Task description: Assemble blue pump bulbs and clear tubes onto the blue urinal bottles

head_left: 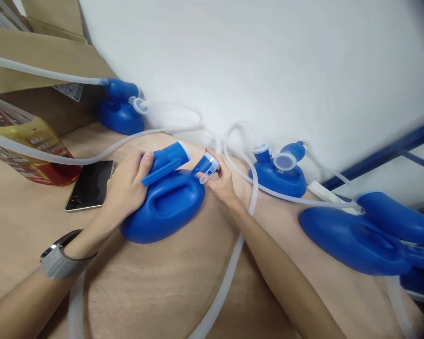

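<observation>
In the middle of the table, a blue plastic portable urinal bottle (162, 216) with a recessed grip lies tilted. My left hand (130, 179) is closed round a blue funnel-like tube piece (169, 157) with a pale rim, held just above the bottle's body. My right hand (222, 179) is closed round the bottle's short neck (205, 165), which carries a whitish cap ring with a clear strap. The thumb and fingers of that hand touch the neck and cap. Whether the funnel piece is joined to the bottle is hard to see.
More blue urinal bottles stand at the back left (122, 115), back right (279, 176) and right (353, 240). White hoses (229, 278) loop across the table. At left are a phone (88, 186), a yellow-and-red oil jug (38, 146) and a cardboard box (49, 56). A white wall (247, 61) rises behind.
</observation>
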Demonstrator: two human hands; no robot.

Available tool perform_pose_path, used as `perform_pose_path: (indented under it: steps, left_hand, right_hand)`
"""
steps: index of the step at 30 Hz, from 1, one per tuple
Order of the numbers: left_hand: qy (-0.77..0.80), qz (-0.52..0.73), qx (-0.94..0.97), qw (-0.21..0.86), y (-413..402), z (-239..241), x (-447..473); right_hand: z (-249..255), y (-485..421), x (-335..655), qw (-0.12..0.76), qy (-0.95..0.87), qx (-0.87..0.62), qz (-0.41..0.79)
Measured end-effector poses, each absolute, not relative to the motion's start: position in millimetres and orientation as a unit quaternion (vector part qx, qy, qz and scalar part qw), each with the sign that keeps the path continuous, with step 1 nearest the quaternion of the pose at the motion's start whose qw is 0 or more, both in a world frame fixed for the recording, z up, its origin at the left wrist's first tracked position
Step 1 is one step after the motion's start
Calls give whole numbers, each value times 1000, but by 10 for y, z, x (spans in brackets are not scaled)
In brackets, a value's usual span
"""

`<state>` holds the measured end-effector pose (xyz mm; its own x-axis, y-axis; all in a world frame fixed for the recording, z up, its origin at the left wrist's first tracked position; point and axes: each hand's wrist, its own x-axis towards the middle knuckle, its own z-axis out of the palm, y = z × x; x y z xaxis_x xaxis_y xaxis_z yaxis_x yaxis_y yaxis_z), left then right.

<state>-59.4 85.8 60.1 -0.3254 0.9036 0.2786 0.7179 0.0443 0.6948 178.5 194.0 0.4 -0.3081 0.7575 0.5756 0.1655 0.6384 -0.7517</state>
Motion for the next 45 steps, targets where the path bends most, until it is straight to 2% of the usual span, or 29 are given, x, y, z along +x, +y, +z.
perform_pose_path:
  steps: [5,7,14,21,27,33,45]
  left_hand:
    - [670,447,579,126,903,507,-668]
    - [657,457,587,125,906,485,-677]
    - [667,445,586,120,875,461,-637]
    - [663,441,593,122,865,469,-631]
    - [671,438,586,118,849,476,-616]
    - [666,441,589,121,820,479,-560]
    - [638,468,600,120,793,444,-528]
  right_hand:
    - [259,1951,2088,359,-848,-241,306]
    - [302,1943,2118,342,-846,-249,325]
    - [205,1826,1753,476,-721,-354,358]
    - [213,1791,1662,496,-694,-381,356]
    - [134,1696,1572,542,-694,-400,254]
    - [134,1723,1463,564,-676,-426,209]
    - [-8,1756,1542,581,-676,-380,248]
